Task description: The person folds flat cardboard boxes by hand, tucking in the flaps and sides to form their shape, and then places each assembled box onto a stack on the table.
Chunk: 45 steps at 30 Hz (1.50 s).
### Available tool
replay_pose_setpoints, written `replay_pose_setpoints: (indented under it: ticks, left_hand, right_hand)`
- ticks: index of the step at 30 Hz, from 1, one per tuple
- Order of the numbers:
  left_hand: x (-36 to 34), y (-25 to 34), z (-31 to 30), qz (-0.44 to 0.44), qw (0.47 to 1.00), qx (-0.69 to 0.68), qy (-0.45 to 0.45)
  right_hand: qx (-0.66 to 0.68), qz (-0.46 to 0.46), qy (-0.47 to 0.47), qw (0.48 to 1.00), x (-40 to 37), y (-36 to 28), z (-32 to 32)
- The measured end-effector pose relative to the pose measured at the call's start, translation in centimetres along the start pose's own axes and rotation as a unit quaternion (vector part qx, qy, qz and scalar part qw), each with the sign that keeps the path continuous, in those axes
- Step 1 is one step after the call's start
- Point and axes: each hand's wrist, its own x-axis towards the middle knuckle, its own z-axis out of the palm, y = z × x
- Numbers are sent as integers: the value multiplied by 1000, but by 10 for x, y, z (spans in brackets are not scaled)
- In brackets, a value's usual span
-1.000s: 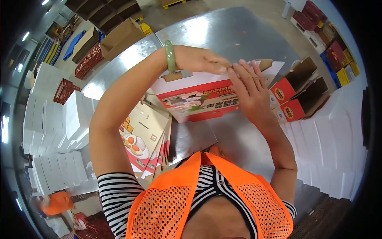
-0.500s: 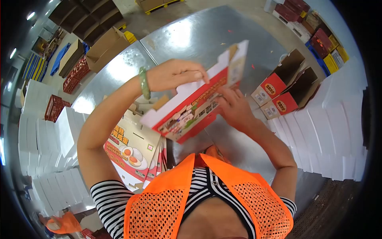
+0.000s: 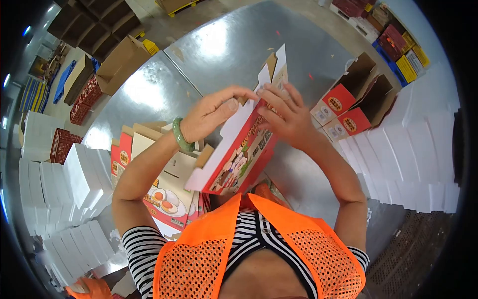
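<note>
Through the head camera I have the red-and-cream printed carton point(image 3: 239, 158) slanted between both hands above the bench point(image 3: 294, 37), its white-edged flaps upward. My left hand point(image 3: 211, 113), with a green bangle point(image 3: 182, 135) at the wrist, reaches over the top edge, fingers close together; I can't tell whether they pinch the card. My right hand point(image 3: 288, 118) has its fingers bent and slightly spread against the carton near its far end; whether they close on it, I can't make out. Right of it I see two open cartons point(image 3: 343, 112) side by side, and flat printed cartons point(image 3: 172, 195) lie overlapping near my left forearm.
</note>
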Motion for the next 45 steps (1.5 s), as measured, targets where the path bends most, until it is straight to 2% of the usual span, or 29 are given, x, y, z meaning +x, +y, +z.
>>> replay_pose_setpoints:
  ticks: [2,4,6,8,11,14,16,17,18,19,20,21,22,24,26,28,30,32,33,34,35,36,37,38,40,42,43,44,45]
  left_hand:
    - [1,-2,9,19,999,-12,25]
    - [-1,-6,23,33,998,-24,49]
    - [-2,-12,37,47,989,-105,94]
    - [-1,-10,42,28,988,-126,79]
    - [2,0,49,31,985,-123,118]
    - [3,7,44,48,984,-96,143]
    - [-1,12,30,103,988,102,58]
    - [-1,16,28,182,969,151,67]
    - [-5,25,22,182,969,153,64]
    - [-10,35,15,240,913,325,-45]
    - [-15,41,13,290,814,480,-154]
    - [-25,42,22,272,773,536,-201]
    - [-34,41,24,277,773,534,-203]
    - [-49,37,17,249,704,617,-248]
    - [-53,40,12,238,717,613,-231]
    - [-49,48,5,191,726,589,-299]
    - [-58,53,-12,189,733,587,-286]
    - [-65,72,-19,80,717,644,-255]
    - [-67,85,-23,82,715,644,-259]
    - [-69,100,-24,66,755,606,-243]
    - [-72,106,-23,47,793,564,-225]
    - [-76,99,-18,47,795,561,-227]
    - [-80,86,-11,66,865,434,-243]
    - [-81,74,-6,83,915,300,-256]
    - [-78,64,4,104,916,305,-239]
    - [-64,59,5,104,942,319,30]
    - [-48,54,6,204,937,266,101]
    - [-40,55,6,207,936,266,101]
    - [-35,59,6,216,957,195,23]
  right_hand:
    - [59,47,27,997,-7,-11,3]
    - [56,59,49,995,-6,-14,-2]
    - [53,71,70,994,-5,-17,-11]
    - [15,60,50,997,-3,-20,-20]
    - [-44,27,31,998,-9,-18,-28]
    - [-14,57,34,998,-9,-21,-37]
    - [-18,25,20,999,2,-19,-56]
    - [-23,-6,4,1000,7,-19,-67]
    - [-23,-4,6,1000,11,-21,-78]
    - [1,-45,-75,996,13,-24,-88]
    - [27,-84,-158,984,11,-28,-94]
    - [61,-86,-105,989,8,-24,-92]
    - [58,-83,-108,989,3,-23,-98]
    - [78,-57,-149,984,-6,-21,-115]
    - [95,-50,-152,983,-7,-26,-124]
    - [80,-87,-111,987,-6,-39,-128]
    - [73,-71,-102,990,-4,-47,-148]
    - [-17,-2,-103,995,-11,-51,-167]
    - [-33,51,-149,987,-13,-51,-174]
    - [-34,55,-149,987,-23,-47,-175]
    - [-56,135,-175,974,-39,-39,-174]
    - [-77,213,-201,953,-52,-33,-170]
    - [-52,227,-149,961,-64,-30,-161]
    - [-54,230,-147,961,-67,-30,-158]
    - [70,201,-84,973,-69,-34,-153]
    - [106,188,-51,975,-70,-42,-150]
    - [90,148,-56,983,-61,-46,-156]
    - [74,106,-63,990,-54,-49,-163]
    - [55,61,-55,995,-51,-51,-168]
